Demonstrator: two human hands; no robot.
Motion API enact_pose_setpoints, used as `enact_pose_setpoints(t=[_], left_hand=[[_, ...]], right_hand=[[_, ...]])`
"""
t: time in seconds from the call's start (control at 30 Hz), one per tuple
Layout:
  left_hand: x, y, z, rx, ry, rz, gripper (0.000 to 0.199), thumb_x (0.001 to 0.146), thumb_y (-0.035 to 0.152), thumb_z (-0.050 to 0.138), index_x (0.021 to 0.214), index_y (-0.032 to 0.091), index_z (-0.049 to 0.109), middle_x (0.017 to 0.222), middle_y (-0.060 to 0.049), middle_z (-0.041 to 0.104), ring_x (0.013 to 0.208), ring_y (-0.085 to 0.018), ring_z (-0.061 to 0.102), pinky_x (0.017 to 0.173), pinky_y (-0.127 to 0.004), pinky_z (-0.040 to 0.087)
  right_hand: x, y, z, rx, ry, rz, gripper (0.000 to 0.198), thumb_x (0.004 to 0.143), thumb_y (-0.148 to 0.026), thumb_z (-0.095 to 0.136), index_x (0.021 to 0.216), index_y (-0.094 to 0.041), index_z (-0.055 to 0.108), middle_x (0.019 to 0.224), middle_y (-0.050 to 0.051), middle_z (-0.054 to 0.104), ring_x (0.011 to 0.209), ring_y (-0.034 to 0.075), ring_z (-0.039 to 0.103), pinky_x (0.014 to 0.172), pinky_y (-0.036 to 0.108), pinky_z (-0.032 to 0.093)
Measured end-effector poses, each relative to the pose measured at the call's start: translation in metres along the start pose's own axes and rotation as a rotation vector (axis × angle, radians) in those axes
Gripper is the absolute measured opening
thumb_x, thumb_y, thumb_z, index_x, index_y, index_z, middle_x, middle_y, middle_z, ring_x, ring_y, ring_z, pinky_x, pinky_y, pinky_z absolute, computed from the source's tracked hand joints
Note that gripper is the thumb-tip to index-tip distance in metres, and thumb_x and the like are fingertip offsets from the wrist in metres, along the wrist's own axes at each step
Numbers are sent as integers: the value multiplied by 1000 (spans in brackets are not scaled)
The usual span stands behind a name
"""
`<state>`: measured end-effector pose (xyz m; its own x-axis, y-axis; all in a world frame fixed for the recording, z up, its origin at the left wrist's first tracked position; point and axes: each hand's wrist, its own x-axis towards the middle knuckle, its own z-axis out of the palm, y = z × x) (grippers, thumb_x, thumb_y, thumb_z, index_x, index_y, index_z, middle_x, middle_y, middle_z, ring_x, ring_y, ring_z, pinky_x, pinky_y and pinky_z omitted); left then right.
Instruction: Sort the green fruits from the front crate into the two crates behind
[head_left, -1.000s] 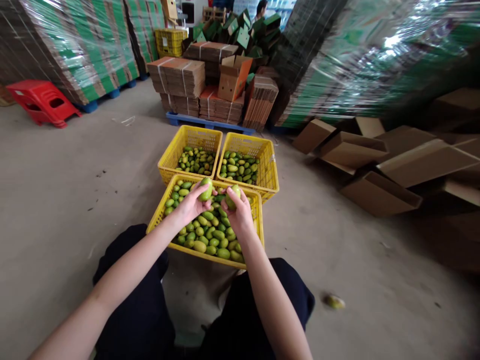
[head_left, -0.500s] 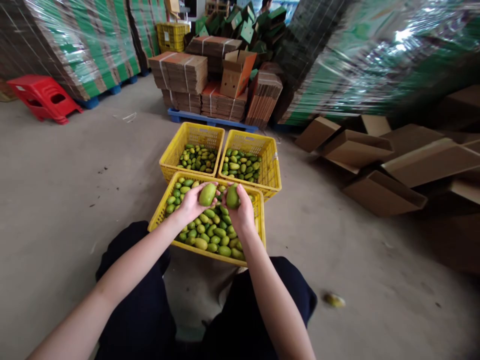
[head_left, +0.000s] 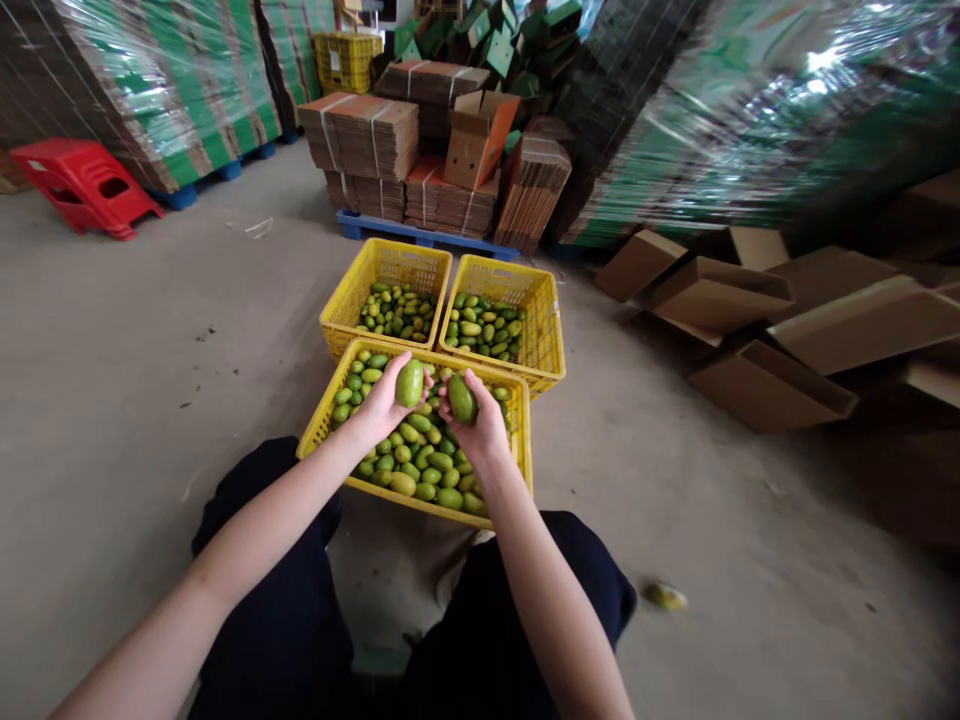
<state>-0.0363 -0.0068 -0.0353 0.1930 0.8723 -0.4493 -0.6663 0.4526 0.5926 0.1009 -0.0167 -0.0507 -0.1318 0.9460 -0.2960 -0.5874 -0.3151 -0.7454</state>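
Currently gripping one green fruit (head_left: 409,383) in left hand (head_left: 384,402) and another fruit (head_left: 463,399) in right hand (head_left: 484,428), above the nearest yellow crate (head_left: 420,505). Has just turned both, likely exposing different sides to view.

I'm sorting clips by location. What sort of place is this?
Probably a fruit-packing warehouse: there are yellow crates of green fruit, strapped bundles of flattened cartons on a blue pallet, and large film-wrapped stacks behind.
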Motion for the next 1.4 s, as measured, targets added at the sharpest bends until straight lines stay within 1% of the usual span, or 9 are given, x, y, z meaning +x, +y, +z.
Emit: enact_pose_setpoints(t=[0.1, 0.2, 0.33, 0.47, 0.67, 0.97, 1.13, 1.23, 1.4], left_hand=[[2, 1, -2, -52, -27, -61, 32, 96, 36, 48, 85, 13, 67, 66, -4, 65, 53, -10, 59, 49, -19, 49], [1, 2, -3, -95, -86, -82, 24, 93, 34, 56, 91, 13, 67, 71, -4, 66, 55, -10, 61, 51, -20, 51], [-4, 5, 0, -85, -76, -44, 19, 87, 31, 63, 84, 13, 65, 66, 1, 61, 44, -6, 52, 41, -16, 42], [-9, 9, 4, -50, -37, 25, 14, 84, 22, 63, 73, 15, 59, 63, 4, 59, 40, -4, 47, 37, -14, 37], [-8, 11, 4, -89, 2, -19, 21, 90, 25, 57, 72, 14, 59, 64, 1, 60, 51, -6, 57, 48, -15, 47], [-6, 11, 3, -141, -45, -38, 25, 92, 26, 54, 72, 14, 63, 65, -1, 63, 48, -5, 53, 45, -14, 44], [-7, 11, 5, 80, -102, 92, 40, 90, 44, 52, 74, 12, 68, 54, -2, 59, 40, -10, 53, 39, -20, 39], [-12, 10, 6, 182, -180, 208, 35, 88, 42, 53, 77, 14, 70, 54, -2, 61, 42, -13, 57, 42, -22, 41], [-16, 6, 0, 304, -284, 364, 36, 84, 39, 53, 58, 16, 64, 51, -4, 63, 41, -15, 58, 45, -25, 44]], right_hand=[[2, -1, -2, -84, 28, -27, 30, 69, -50, 71, 72, -21, 61, 67, 4, 65, 59, 18, 60, 39, 28, 41], [-1, -2, -1, -125, -14, -86, 29, 68, -49, 70, 72, -21, 61, 68, 3, 65, 54, 17, 57, 34, 26, 35], [-6, -4, 4, -96, -53, -95, 30, 70, -49, 71, 76, -21, 60, 69, -1, 62, 42, 9, 47, 31, 23, 25], [-7, -5, 4, -48, -17, -92, 31, 60, -30, 82, 71, -22, 53, 64, -6, 56, 39, 6, 41, 32, 20, 18], [-2, -3, 0, -41, -11, -51, 20, 65, -35, 73, 68, -20, 59, 69, -1, 64, 46, 9, 47, 33, 23, 27], [-2, 2, 1, -97, -15, 0, 24, 71, -42, 68, 72, -18, 64, 73, 4, 68, 48, 11, 53, 36, 24, 35], [-6, -2, 5, -54, -48, -49, 34, 72, -53, 66, 68, -19, 64, 64, 2, 63, 45, 12, 51, 34, 24, 30], [-12, -4, 8, -65, -103, -131, 34, 70, -54, 68, 67, -20, 65, 53, 0, 55, 43, 13, 50, 35, 25, 29], [-18, -3, 8, -38, -164, -232, 25, 65, -44, 72, 60, -19, 66, 54, 2, 59, 40, 13, 50, 35, 25, 29]])
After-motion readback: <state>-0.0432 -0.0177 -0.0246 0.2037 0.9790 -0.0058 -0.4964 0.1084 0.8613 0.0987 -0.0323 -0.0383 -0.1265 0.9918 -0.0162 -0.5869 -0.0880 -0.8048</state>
